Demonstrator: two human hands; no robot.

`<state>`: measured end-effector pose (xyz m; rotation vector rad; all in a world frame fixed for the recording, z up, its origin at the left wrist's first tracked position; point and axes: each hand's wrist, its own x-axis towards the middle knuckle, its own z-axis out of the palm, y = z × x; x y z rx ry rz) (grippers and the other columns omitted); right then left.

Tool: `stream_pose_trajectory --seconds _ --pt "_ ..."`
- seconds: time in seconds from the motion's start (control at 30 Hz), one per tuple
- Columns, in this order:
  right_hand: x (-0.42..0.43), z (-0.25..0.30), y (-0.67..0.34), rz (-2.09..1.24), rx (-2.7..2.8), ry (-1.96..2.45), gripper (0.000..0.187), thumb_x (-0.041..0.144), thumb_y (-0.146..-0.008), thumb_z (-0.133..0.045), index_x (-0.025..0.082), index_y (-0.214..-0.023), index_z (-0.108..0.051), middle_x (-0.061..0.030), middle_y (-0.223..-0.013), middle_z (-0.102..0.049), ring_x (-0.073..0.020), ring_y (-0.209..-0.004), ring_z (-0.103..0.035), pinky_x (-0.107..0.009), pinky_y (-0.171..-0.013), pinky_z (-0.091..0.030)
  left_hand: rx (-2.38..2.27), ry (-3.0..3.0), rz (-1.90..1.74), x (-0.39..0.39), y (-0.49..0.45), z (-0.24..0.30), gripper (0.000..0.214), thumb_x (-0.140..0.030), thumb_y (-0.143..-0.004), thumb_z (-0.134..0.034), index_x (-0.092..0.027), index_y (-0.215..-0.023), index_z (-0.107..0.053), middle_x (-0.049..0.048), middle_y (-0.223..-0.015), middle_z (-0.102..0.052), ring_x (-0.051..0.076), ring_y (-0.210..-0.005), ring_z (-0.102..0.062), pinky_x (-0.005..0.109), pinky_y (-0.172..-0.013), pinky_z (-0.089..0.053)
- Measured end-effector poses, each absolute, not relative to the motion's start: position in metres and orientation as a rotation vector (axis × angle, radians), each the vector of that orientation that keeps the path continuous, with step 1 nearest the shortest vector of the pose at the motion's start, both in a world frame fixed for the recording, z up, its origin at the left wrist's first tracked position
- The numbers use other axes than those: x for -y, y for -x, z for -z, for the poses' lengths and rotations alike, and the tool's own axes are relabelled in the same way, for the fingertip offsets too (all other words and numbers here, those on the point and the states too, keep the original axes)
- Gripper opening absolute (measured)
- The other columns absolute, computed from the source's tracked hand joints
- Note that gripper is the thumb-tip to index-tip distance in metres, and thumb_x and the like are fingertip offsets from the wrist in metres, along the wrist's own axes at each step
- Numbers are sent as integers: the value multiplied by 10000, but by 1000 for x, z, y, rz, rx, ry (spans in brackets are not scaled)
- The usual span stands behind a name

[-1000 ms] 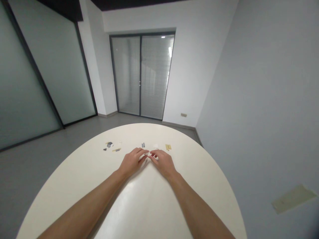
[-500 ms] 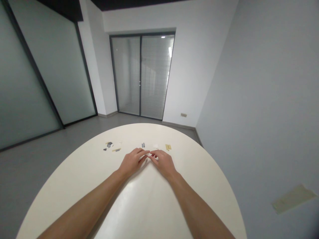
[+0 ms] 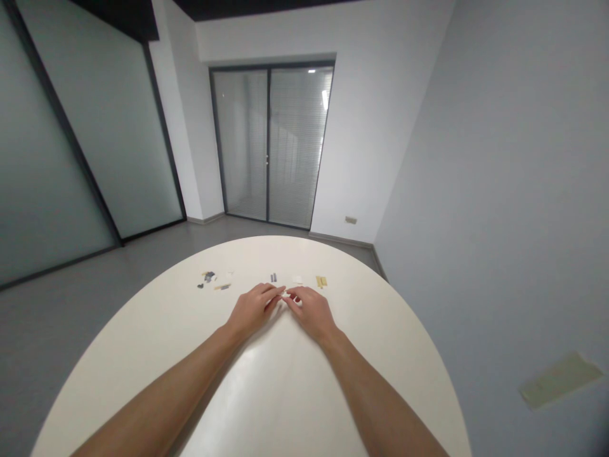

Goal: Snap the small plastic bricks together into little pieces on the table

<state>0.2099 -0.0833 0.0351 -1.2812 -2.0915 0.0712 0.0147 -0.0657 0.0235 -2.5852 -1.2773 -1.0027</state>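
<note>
My left hand (image 3: 254, 310) and my right hand (image 3: 311, 312) meet at the middle of a round cream table (image 3: 333, 330), fingertips together around a small white piece (image 3: 287, 294). Most of that piece is hidden by my fingers. Just beyond my hands lie a small grey piece (image 3: 273, 277), a white piece (image 3: 297, 279) and a tan strip pair (image 3: 321, 281). Further left, nearer my left hand, are a yellow-and-grey stick (image 3: 222, 286) and a cluster of dark and grey small parts (image 3: 208, 277).
The curved table edge (image 3: 271, 237) runs around the far side, with a grey floor (image 3: 95, 304) beyond it. A glass double door with blinds (image 3: 271, 146) stands ahead, frosted glass panels (image 3: 90, 127) to the left, and a pale wall (image 3: 476, 158) to the right.
The view has tilted slightly. My hands stay in almost the same place, fingertips still together on the small white piece.
</note>
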Motion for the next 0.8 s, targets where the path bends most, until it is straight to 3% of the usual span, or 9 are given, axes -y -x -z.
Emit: stream_pose_trajectory --seconds 0.5,0.8 --pt "82 -32 -211 -91 2030 1279 217 324 -950 -549 251 -1131 -644 -26 -1018 -716 -170 -913 -649 -286 -831 -468 1362 2574 991 62 -13 -20 291 -284 -954 -509 -274 -1192 -676 31 -1131 -728 200 -997 -687 319 -818 -568" --pt "83 -35 -210 -102 2054 1272 185 307 -961 -537 260 -1092 -658 -9 -1003 -716 -158 -894 -652 -273 -820 -468 1402 2592 969 60 -12 -17 321 -309 -980 -445 -272 -1209 -667 28 -1149 -725 197 -1014 -686 318 -843 -560"
